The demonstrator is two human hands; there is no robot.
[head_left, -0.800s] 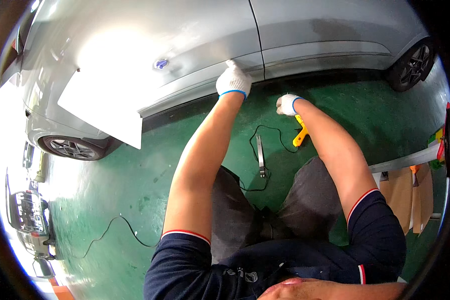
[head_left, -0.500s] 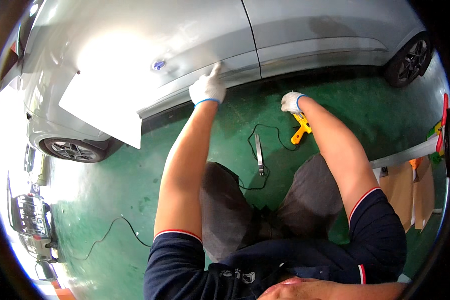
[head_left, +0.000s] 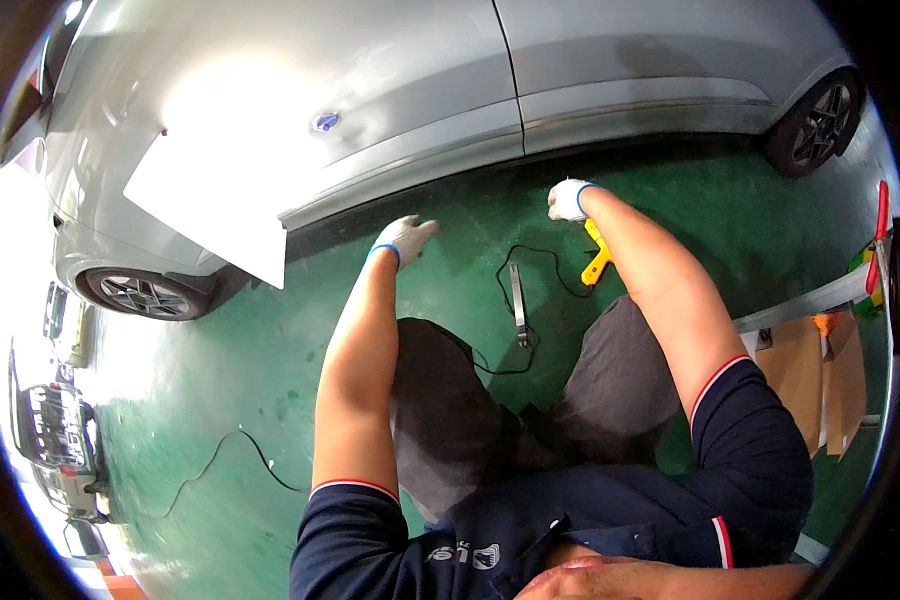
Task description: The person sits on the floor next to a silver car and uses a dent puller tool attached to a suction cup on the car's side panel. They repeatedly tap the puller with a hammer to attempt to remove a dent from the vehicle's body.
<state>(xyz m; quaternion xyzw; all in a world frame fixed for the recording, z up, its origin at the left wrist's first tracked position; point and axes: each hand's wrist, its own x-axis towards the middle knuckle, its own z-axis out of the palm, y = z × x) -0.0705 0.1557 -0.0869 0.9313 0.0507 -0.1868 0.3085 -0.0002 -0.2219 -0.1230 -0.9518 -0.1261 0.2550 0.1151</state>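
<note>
My left hand [head_left: 406, 240], in a white knit glove with a blue cuff, hovers just off the lower edge of a silver car door [head_left: 410, 60]. Its fingers are loosely apart and hold nothing that shows. My right hand [head_left: 568, 200], gloved alike, is closed in front of the sill; whatever is in its fingers is hidden. Just below that hand, a yellow glue gun [head_left: 596, 268] is partly covered by my right forearm. A small blue tab [head_left: 325, 122] sticks to the door panel. Between my knees and the car lies a flat metal bar [head_left: 518, 305].
A brightly glaring white panel [head_left: 260, 255] stands against the car at left, near a wheel [head_left: 140, 293]. Black cord [head_left: 540, 250] loops over the green floor [head_left: 450, 290]. Cardboard [head_left: 795, 375] and a metal frame [head_left: 810, 305] are at right. Another vehicle [head_left: 60, 430] stands far left.
My left hand has come off the door, where a finger pointed at the panel, and moved down toward me. My right hand has shifted slightly left and up, still closed.
</note>
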